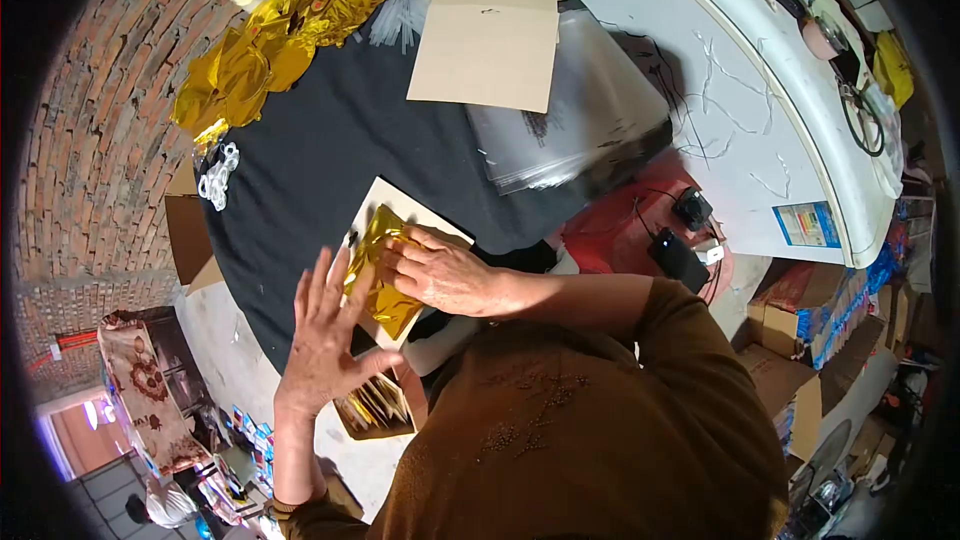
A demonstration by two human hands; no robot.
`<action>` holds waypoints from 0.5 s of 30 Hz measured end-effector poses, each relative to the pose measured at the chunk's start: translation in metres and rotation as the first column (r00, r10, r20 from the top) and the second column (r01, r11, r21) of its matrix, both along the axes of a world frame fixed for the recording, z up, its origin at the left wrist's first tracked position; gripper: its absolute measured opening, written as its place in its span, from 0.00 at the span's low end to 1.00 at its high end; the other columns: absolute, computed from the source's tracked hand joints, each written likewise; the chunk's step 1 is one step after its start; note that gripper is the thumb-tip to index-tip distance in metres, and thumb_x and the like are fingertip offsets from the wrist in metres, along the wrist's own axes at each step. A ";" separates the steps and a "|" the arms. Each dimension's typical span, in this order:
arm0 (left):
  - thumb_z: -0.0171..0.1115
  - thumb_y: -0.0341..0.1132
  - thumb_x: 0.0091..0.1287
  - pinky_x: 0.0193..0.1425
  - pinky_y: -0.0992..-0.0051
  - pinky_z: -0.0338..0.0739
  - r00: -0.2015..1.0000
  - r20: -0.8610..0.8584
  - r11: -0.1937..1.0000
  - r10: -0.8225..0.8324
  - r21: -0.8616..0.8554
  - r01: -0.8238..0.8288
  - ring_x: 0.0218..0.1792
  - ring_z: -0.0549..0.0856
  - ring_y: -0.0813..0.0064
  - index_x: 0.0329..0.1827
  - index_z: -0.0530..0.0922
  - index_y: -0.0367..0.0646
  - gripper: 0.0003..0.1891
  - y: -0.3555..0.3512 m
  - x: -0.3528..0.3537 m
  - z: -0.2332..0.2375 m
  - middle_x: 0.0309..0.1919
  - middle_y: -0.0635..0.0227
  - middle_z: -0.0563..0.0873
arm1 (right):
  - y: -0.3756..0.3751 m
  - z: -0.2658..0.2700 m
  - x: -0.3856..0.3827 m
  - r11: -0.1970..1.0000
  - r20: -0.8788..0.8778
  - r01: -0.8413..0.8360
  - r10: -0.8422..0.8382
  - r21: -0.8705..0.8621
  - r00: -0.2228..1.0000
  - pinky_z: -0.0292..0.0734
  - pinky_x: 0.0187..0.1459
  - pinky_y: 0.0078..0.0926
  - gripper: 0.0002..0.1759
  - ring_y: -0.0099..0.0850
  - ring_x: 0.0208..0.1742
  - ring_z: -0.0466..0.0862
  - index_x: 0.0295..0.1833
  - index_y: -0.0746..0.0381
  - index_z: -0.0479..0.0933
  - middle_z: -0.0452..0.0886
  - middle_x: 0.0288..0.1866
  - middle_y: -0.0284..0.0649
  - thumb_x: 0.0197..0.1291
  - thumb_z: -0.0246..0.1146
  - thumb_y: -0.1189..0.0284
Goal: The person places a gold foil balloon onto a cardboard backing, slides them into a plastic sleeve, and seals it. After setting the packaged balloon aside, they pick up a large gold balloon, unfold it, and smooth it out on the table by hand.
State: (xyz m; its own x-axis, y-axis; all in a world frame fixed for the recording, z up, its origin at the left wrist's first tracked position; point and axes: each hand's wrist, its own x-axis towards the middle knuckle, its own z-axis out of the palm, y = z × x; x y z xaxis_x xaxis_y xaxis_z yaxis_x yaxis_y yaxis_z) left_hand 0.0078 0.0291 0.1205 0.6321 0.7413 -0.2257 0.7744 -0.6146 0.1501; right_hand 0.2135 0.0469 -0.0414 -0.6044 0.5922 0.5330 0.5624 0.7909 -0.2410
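A piece of gold foil (392, 306), resembling a flat, folded foil balloon, lies on a cream card (440, 228) on the black cloth. My right hand (440, 272) presses on the foil with bent fingers held close together, its fingertips partly hidden. Just left of the card, my left hand (325, 340) is spread wide and holds nothing. Below it stands an open cardboard box (390, 430) packed with upright cards, some showing gold.
Crumpled gold foil (240, 70) and white ties (218, 178) lie along the far left edge. Cream cards (485, 50) overlap a stack of clear plastic sleeves (580, 100). A red stool (620, 235) carries black chargers (680, 255), beside a white appliance (740, 110).
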 end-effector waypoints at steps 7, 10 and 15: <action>0.73 0.34 0.64 0.70 0.57 0.77 0.815 0.511 0.942 -0.271 0.315 0.115 0.65 0.83 0.54 0.65 0.81 0.37 0.26 0.065 0.163 -0.070 0.63 0.55 0.84 | 0.003 -0.030 -0.010 0.953 0.175 0.140 -0.191 0.269 0.966 0.58 0.80 0.50 0.28 0.42 0.78 0.68 0.74 0.60 0.69 0.70 0.76 0.45 0.74 0.52 0.60; 0.73 0.35 0.63 0.60 0.61 0.80 0.815 0.469 0.884 -0.341 0.455 0.108 0.57 0.85 0.59 0.62 0.82 0.37 0.24 0.085 0.211 -0.100 0.57 0.60 0.86 | 0.004 -0.032 -0.012 0.982 -0.073 0.070 -0.058 0.174 0.996 0.56 0.80 0.55 0.28 0.41 0.77 0.67 0.71 0.58 0.73 0.74 0.72 0.43 0.71 0.54 0.56; 0.72 0.37 0.63 0.54 0.65 0.80 0.868 0.288 0.811 -0.406 0.551 0.197 0.53 0.84 0.61 0.60 0.83 0.37 0.23 0.096 0.210 -0.122 0.52 0.61 0.85 | 0.008 -0.038 -0.015 0.985 -0.056 0.070 -0.062 0.158 0.996 0.55 0.80 0.57 0.28 0.43 0.76 0.70 0.70 0.60 0.72 0.75 0.71 0.45 0.71 0.52 0.56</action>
